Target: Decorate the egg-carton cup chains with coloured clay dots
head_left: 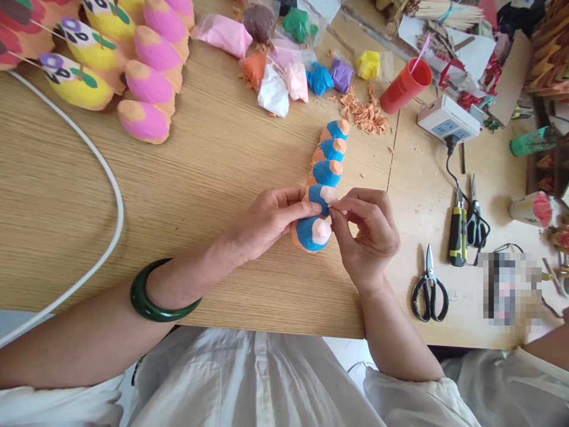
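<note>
A strip of egg-shaped bumps, blue over orange, runs away from me on the table. My left hand is closed round its near part, thumb pressed on the blue. The two nearest bumps carry pale pink clay tips; the farther ones show bare orange tips. My right hand is closed in a pinch at the pink clay edge of the second-nearest bump. Its thumb and forefinger seem to hold a bit of that clay, partly hidden by the fingertips.
Bagged coloured clay lies beyond the strip, near orange shavings and a red cup. At right are a power strip, a yellow-black cutter and scissors. Painted bumps and a white cable are left.
</note>
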`<state>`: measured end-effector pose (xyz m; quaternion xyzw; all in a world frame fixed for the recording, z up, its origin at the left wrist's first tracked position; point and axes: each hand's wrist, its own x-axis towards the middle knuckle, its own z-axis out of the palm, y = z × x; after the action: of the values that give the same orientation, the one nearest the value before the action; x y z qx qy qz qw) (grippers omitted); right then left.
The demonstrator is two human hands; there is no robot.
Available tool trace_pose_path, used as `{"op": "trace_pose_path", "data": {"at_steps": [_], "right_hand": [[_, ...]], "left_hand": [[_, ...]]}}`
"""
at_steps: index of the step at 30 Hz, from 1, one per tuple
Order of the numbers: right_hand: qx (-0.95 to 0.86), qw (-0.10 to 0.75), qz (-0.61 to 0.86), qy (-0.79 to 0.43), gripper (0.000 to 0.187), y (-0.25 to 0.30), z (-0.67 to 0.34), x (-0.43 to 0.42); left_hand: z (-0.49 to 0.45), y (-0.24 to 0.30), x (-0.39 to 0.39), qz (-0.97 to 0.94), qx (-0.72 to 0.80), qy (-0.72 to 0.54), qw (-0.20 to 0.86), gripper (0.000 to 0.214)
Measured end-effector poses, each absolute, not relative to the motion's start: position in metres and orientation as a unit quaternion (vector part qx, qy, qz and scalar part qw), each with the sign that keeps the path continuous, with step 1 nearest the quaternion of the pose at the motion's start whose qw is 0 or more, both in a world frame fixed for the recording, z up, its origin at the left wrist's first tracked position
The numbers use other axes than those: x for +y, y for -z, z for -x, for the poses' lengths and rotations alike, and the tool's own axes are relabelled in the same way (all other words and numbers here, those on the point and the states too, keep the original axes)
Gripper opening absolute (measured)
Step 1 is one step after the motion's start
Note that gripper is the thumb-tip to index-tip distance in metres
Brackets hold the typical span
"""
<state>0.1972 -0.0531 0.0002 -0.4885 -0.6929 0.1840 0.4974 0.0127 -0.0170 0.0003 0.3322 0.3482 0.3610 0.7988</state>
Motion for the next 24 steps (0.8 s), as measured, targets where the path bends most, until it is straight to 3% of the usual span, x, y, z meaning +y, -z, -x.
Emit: {"op": "trace_pose_path", "data": {"at_steps": [11, 24], "right_hand": [[-0.701, 0.48, 0.484, -0.208, 0.014, 0.0, -0.194, -0.055], [-0.752, 0.47, 0.425, -0.182, 0.023, -0.003, -0.199, -0.051]], "left_hand": [[-0.011, 0.0, -0.015, -0.321, 0.339, -0.351, 0.812, 0.025], [-0.008, 0.004, -0.006, -0.282, 0.347, -0.303, 0.842, 0.045]]}}
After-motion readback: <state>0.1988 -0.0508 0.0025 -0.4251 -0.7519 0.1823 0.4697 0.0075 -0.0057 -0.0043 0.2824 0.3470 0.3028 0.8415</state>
